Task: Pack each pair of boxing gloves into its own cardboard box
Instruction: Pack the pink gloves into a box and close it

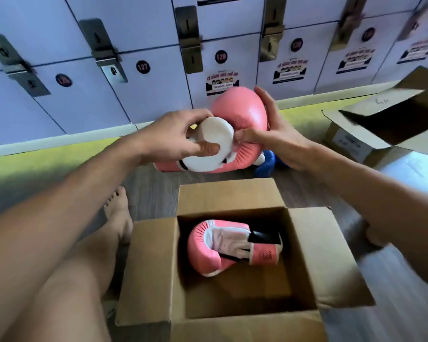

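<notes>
Pink-and-white gloves (pixel 240 112), brown box (pixel 304 255), blue glove (pixel 266 165).

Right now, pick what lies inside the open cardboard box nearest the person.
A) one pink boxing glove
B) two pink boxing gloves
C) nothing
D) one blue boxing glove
A: a single pink boxing glove lies in the near cardboard box; the other pink glove is gripped beyond it by the left hand and right hand.
</notes>
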